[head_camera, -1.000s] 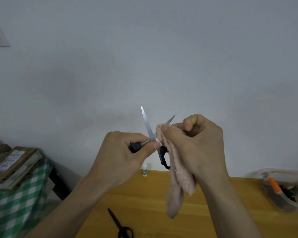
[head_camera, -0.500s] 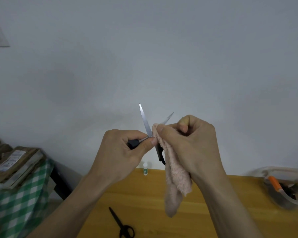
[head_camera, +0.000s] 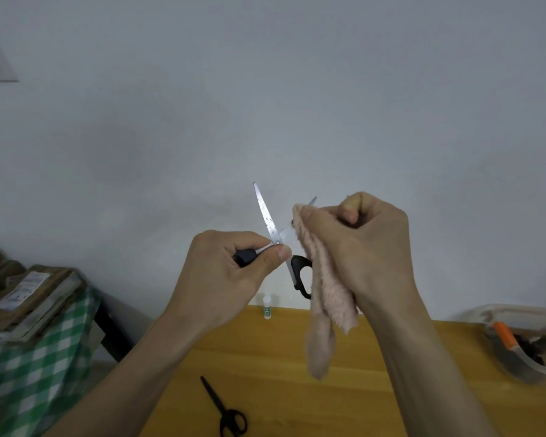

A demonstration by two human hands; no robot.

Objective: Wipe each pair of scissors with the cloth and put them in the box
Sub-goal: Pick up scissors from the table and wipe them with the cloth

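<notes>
From the head camera, the left hand (head_camera: pixel 230 275) grips one black handle of the open scissors (head_camera: pixel 270 225), held up in the air above the wooden table (head_camera: pixel 375 389). The right hand (head_camera: pixel 360 247) pinches the pink cloth (head_camera: pixel 325 298) around the other blade, whose tip pokes out past the cloth. The free blade points up, bare and sharp. If the cloth slips, the fingers could slide onto the edge and get cut. If the left hand squeezes, the blades could snap shut on the cloth or a finger. The loose end of the cloth hangs down and could catch on the lower handle. The box (head_camera: pixel 517 342) sits at the right edge of the table, with some things already inside. Another pair of black scissors (head_camera: pixel 224 408) lies on the table, not wiped yet, it seems.
</notes>
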